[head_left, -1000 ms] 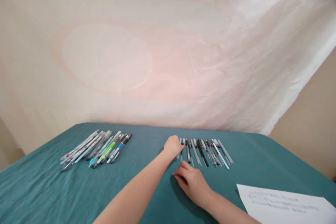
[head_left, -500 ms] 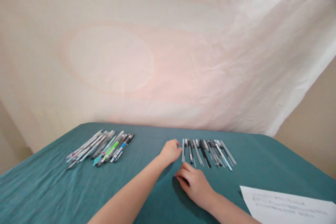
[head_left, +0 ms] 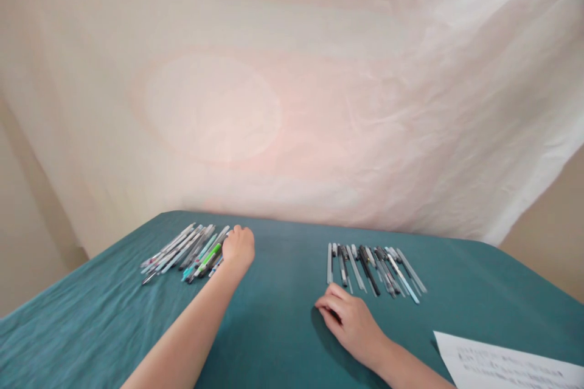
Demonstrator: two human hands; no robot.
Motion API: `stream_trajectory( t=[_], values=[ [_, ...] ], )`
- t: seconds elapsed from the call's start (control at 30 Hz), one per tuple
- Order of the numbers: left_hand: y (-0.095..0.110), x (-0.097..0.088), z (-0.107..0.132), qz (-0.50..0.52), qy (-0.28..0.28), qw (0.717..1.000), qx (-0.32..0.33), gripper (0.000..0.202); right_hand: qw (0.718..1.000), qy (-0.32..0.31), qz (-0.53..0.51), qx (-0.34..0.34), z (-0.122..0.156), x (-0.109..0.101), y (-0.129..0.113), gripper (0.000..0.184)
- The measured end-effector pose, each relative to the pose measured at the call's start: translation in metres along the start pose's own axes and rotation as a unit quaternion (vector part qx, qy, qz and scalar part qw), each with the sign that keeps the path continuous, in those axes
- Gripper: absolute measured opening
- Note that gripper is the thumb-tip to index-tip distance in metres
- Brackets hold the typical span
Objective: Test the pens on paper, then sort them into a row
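Note:
Two groups of pens lie on a teal tablecloth point(head_left: 274, 340). My left hand point(head_left: 238, 248) is at the right edge of the left pile of pens point(head_left: 187, 252), fingers curled down onto the pens; whether it grips one is hidden. My right hand point(head_left: 351, 323) rests on the cloth just in front of the neat row of pens point(head_left: 374, 264) on the right, fingers bent loosely, with something dark under the fingertips that I cannot make out.
A white printed sheet of paper point(head_left: 506, 364) lies at the lower right of the table. A pale wrinkled cloth backdrop point(head_left: 292, 103) hangs behind the table's far edge. Bare teal cloth lies between the two pen groups.
My left hand has moved from the left end of the right row of pens across to the left pile. My right hand has stayed in place. The view has shifted slightly.

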State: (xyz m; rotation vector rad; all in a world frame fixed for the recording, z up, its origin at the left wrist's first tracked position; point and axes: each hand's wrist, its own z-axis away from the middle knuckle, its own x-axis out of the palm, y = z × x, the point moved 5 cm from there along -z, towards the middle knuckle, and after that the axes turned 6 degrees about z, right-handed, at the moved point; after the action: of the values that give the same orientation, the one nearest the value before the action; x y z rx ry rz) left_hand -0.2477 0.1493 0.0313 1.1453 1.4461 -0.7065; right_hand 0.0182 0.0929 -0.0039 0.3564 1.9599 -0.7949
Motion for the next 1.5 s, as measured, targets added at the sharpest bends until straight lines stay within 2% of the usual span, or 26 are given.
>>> stream_trajectory(
  t=[0.17, 0.5, 0.73, 0.83, 0.93, 1.0, 1.03, 1.13, 1.2, 1.37, 1.43, 1.5],
  values=[
    [-0.016, 0.007, -0.004, -0.042, 0.02, 0.999, -0.018, 0.034, 1.0, -0.001, 0.002, 0.0, 0.0, 0.0, 0.0, 0.022],
    [-0.014, 0.016, -0.007, -0.048, -0.001, 0.999, -0.002, 0.029, 1.0, 0.005, 0.0, -0.001, 0.0, -0.001, 0.002, 0.021],
    [0.004, 0.01, -0.008, -0.009, -0.029, 0.999, 0.033, 0.025, 1.0, 0.001, 0.004, 0.002, 0.0, 0.001, 0.004, 0.02],
    [0.02, 0.007, -0.006, 0.072, -0.061, 0.994, 0.058, 0.023, 1.0, -0.003, 0.007, 0.003, -0.001, 0.0, 0.004, 0.02],
    [0.043, 0.002, 0.002, 0.199, -0.087, 0.971, 0.098, 0.019, 1.0, -0.003, 0.01, 0.006, -0.001, 0.0, 0.004, 0.019],
    [0.063, 0.0, 0.013, 0.308, -0.131, 0.933, 0.135, 0.019, 1.0, -0.001, 0.011, 0.006, -0.001, 0.0, 0.005, 0.019],
    [0.074, 0.0, 0.02, 0.37, -0.171, 0.901, 0.148, 0.022, 1.0, 0.0, 0.011, 0.006, -0.002, 0.0, 0.006, 0.019],
    [0.101, 0.005, 0.043, 0.542, -0.295, 0.775, 0.136, 0.03, 1.0, 0.004, 0.01, 0.007, -0.002, 0.001, 0.006, 0.019],
    [0.113, 0.011, 0.055, 0.619, -0.338, 0.703, 0.094, 0.032, 1.0, 0.005, 0.006, 0.007, -0.002, 0.001, 0.006, 0.019],
    [0.128, 0.035, 0.072, 0.744, -0.372, 0.555, -0.01, 0.024, 0.999, 0.027, -0.032, 0.022, -0.002, -0.002, 0.004, 0.016],
    [0.131, 0.044, 0.075, 0.772, -0.366, 0.518, -0.048, 0.02, 0.996, 0.05, -0.063, 0.045, -0.002, -0.005, 0.005, 0.016],
    [0.133, 0.049, 0.079, 0.785, -0.364, 0.496, -0.07, 0.018, 0.988, 0.083, -0.106, 0.08, -0.003, -0.01, 0.009, 0.021]
  ],
)
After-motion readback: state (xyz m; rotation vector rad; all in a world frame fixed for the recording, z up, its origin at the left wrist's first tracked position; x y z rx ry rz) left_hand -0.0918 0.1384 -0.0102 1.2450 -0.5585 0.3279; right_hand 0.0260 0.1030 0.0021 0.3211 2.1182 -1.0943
